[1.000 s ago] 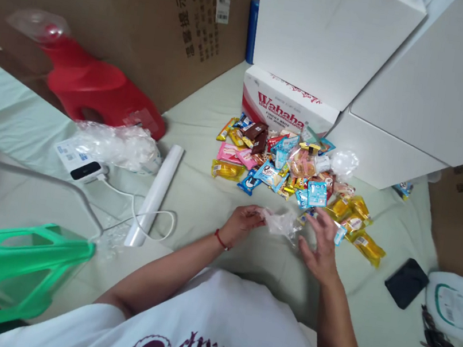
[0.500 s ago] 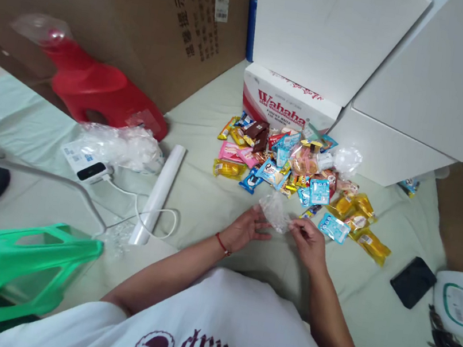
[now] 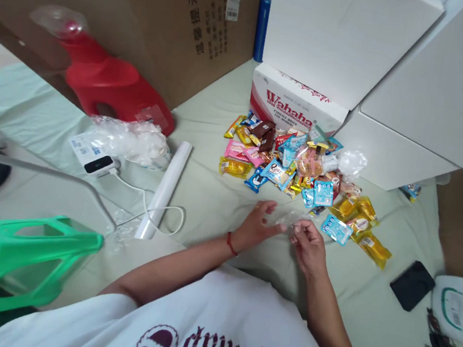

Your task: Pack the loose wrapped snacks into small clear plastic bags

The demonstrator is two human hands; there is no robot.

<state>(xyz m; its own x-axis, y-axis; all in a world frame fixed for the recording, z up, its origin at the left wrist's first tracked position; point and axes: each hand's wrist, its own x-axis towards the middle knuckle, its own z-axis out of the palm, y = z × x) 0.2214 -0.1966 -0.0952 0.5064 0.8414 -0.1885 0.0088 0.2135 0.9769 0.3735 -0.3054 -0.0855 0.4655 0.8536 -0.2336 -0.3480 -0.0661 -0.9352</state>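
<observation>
My right hand (image 3: 310,248) pinches a thin clear plastic bag (image 3: 291,218) between thumb and fingertips. Close on its left is my left hand (image 3: 254,228), open, its fingers apart and its thumb reaching toward the bag. Whether that thumb touches the plastic I cannot tell. Just beyond both hands lies a heap of wrapped snacks, with a blue and white packet (image 3: 277,173), a pink packet (image 3: 237,151) and a yellow packet (image 3: 235,167) among them. A light blue sachet (image 3: 336,228) and yellow packets (image 3: 372,248) lie right of my right hand.
Behind the snacks stands a Wahaha carton (image 3: 296,103) below white boxes. To the left are a red jug (image 3: 116,87), crumpled plastic (image 3: 136,142), a white roll (image 3: 164,189), a cabled device (image 3: 98,165) and a green plastic stool (image 3: 20,249). A black wallet-like item (image 3: 412,286) lies right.
My left hand has let go of the bag's left side, and its fingers have spread. The bag looks flatter and nearer my right hand, which still pinches it. The whole view has shifted slightly.
</observation>
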